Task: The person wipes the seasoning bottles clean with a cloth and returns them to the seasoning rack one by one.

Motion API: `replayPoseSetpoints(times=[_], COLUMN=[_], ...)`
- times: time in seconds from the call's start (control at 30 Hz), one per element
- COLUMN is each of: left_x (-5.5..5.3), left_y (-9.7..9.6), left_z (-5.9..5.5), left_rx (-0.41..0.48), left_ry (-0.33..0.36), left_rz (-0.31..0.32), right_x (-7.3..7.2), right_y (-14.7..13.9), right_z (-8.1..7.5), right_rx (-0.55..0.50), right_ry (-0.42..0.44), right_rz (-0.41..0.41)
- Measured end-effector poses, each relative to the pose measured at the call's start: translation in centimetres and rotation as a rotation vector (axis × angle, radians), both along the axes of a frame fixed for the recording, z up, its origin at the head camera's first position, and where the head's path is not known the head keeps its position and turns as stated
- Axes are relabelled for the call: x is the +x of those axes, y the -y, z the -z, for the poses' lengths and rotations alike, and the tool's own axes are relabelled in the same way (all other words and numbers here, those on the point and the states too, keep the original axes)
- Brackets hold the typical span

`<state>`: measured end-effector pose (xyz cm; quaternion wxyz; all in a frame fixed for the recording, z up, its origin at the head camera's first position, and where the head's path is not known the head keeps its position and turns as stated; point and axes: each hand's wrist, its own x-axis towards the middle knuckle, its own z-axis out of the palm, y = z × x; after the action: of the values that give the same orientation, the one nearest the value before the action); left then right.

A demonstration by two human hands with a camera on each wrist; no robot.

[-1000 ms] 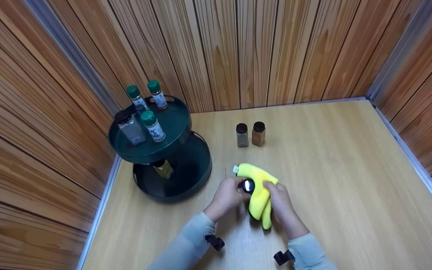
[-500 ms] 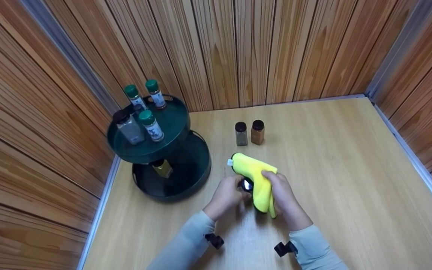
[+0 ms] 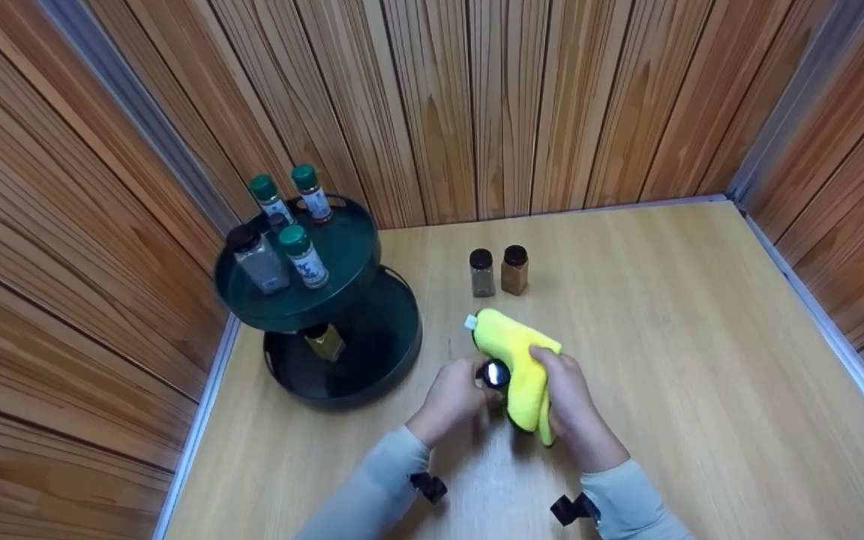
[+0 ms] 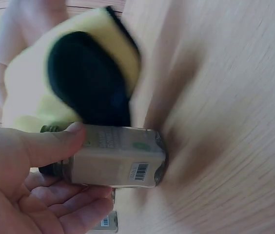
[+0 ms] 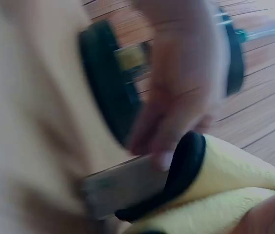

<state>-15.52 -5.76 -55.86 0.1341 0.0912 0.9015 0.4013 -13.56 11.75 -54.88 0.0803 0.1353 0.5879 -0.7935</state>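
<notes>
My left hand (image 3: 448, 394) holds a clear spice jar (image 4: 120, 158) with a pale filling and a dark cap, thumb on one side and fingers on the other. In the left wrist view the jar's label and barcode show, and its base is turned towards the tabletop. My right hand (image 3: 573, 401) grips a bright yellow cloth (image 3: 526, 367) with a dark underside, which hangs in folds. The cloth lies against the jar's side, as the right wrist view shows, and covers part of it. From above, mainly the jar's shiny black cap (image 3: 495, 373) is visible.
Two dark-capped spice jars, one greyish (image 3: 481, 274) and one orange-brown (image 3: 514, 270), stand beyond the hands. To the left is a dark green two-tier round rack (image 3: 361, 247) bearing several jars. A yellowish jar (image 3: 325, 343) sits on its lower tier. Wood-panelled walls enclose the table.
The cloth has shifted along the jar, its lower end swinging a little right and its folds changing. My right hand has moved slightly right. My left hand keeps the jar in nearly the same place.
</notes>
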Motion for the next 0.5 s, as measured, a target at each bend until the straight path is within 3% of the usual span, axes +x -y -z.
replayPoseSetpoints(times=[0.1, 0.17, 0.27, 0.33, 0.4, 0.5], left_x=[0.3, 0.2, 0.1, 0.1, 0.0, 0.1], left_y=[0.0, -0.1, -0.4, -0.4, -0.4, -0.1], left_z=[0.2, 0.2, 0.2, 0.2, 0.1, 0.1], left_rx=[-0.015, -0.025, -0.039, -0.035, -0.032, -0.031], left_ry=[-0.052, -0.080, -0.053, -0.025, 0.004, -0.005], left_rz=[0.012, 0.023, 0.015, 0.005, -0.005, 0.008], right_x=[0.3, 0.2, 0.2, 0.2, 0.3, 0.4], right_y=[-0.1, -0.1, 0.1, 0.2, 0.4, 0.5], right_z=[-0.1, 1.0, 3.4, 4.1, 3.8, 2.1], right_rx=[-0.056, -0.042, 0.008, 0.048, 0.056, 0.028], right_ry=[-0.009, 0.008, 0.062, 0.094, 0.107, 0.079], right_rz=[0.021, 0.032, 0.057, 0.046, 0.043, 0.048])
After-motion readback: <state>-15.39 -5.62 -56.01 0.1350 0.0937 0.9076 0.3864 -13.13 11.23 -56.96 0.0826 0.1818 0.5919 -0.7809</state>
